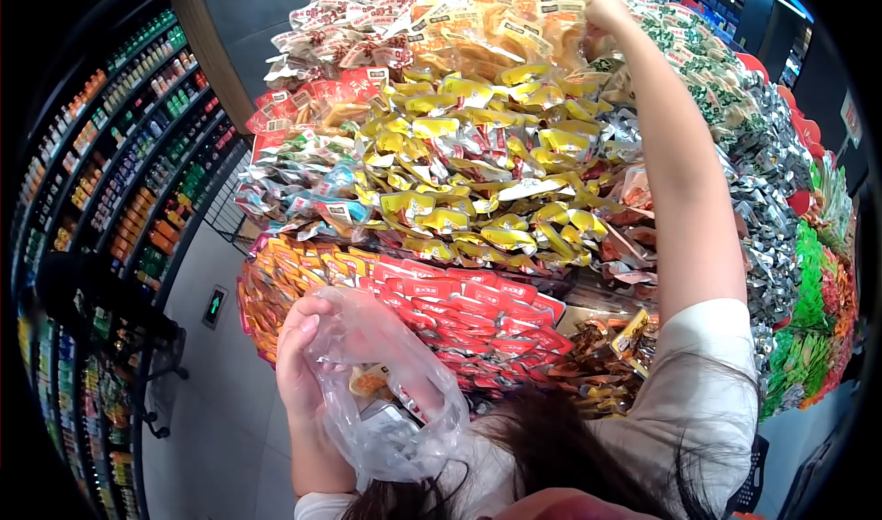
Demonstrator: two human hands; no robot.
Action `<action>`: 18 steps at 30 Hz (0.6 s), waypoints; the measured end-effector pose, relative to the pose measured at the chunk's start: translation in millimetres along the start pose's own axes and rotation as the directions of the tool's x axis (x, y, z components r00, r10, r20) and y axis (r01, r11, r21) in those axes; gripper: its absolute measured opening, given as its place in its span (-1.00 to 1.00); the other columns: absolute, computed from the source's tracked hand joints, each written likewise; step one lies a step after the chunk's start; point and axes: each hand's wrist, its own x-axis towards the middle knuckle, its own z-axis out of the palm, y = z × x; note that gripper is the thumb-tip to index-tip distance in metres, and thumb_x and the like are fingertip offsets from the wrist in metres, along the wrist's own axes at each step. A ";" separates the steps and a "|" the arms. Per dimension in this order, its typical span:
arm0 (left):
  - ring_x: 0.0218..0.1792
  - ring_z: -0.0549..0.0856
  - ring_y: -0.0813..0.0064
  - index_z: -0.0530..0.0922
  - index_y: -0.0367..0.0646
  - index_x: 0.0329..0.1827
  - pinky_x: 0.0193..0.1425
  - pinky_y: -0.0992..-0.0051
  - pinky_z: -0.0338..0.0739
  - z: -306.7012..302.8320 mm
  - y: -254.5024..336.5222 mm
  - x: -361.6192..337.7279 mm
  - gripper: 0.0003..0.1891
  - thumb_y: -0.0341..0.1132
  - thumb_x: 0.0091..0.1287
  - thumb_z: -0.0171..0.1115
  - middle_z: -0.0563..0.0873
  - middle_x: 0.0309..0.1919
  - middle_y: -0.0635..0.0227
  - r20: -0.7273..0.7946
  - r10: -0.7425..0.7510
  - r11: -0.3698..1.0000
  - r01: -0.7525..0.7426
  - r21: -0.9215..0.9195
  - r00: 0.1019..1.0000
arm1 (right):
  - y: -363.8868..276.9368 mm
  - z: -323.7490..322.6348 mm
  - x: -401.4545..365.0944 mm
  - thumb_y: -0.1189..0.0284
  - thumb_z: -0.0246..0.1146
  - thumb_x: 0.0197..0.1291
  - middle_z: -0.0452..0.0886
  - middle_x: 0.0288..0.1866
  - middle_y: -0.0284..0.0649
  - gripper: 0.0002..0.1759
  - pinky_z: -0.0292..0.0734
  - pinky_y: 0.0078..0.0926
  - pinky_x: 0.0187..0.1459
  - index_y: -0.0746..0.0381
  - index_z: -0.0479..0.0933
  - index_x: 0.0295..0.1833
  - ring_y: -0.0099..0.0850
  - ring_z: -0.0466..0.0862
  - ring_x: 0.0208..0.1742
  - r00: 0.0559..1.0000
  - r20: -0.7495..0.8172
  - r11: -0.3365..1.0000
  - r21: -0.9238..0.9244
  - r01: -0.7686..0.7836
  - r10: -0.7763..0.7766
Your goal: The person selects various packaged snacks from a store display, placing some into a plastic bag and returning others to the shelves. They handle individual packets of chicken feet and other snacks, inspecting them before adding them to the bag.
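Observation:
A clear plastic bag (386,382) hangs from my left hand (299,336), whose fingers are closed on its rim at the lower left. Inside the bag are a few small packets. My right arm stretches far across the display, and my right hand (606,12) is at its back edge, among clear packets with orange contents (514,19). The fingers there are too small and hidden to make out. Yellow packets (459,152) fill the middle of the heap. Red packets (459,304) lie nearer, just right of the bag.
Shelves of bottles (138,171) rise at the left, with a wire basket (230,198) beside the display. Silver packets (772,226) and green ones (799,327) pile up at the right. A floor sign (215,307) lies on grey tiles. Dark hair hangs at the bottom.

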 end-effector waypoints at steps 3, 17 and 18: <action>-0.06 0.61 0.31 0.43 -0.20 -0.11 0.03 0.33 0.52 -4.4 -2.6 1.9 -0.78 -0.29 0.27 -0.04 0.58 -0.10 0.18 0.032 -0.025 1.000 0.025 -0.005 0.999 | 57.5 15.7 20.2 0.57 0.07 0.08 0.66 -0.45 -0.17 -0.79 0.62 -0.48 -0.54 0.33 0.59 -0.22 -0.41 0.67 -0.55 0.728 -0.043 0.693 0.273 0.667 -0.684; -0.68 0.40 0.77 0.48 -0.23 -0.19 -0.65 0.75 0.26 12.0 -7.1 10.7 -0.82 -0.34 0.22 0.08 0.64 -0.34 0.35 -0.092 -0.022 1.000 0.021 -0.013 0.995 | 55.9 44.2 84.1 0.46 0.19 0.04 0.59 -0.55 -0.21 -0.86 0.58 -0.54 -0.60 0.32 0.56 -0.42 -0.48 0.62 -0.56 0.693 0.279 0.746 0.197 0.636 -0.664; -0.68 0.40 0.76 0.48 -0.23 -0.18 -0.65 0.75 0.26 14.1 -7.7 11.7 -0.82 -0.34 0.21 0.09 0.64 -0.34 0.34 -0.075 -0.033 0.999 0.031 -0.023 0.997 | 56.9 43.3 76.6 0.46 0.19 0.04 0.59 -0.55 -0.21 -0.86 0.58 -0.54 -0.60 0.32 0.56 -0.42 -0.48 0.62 -0.56 0.699 0.277 0.751 0.195 0.631 -0.660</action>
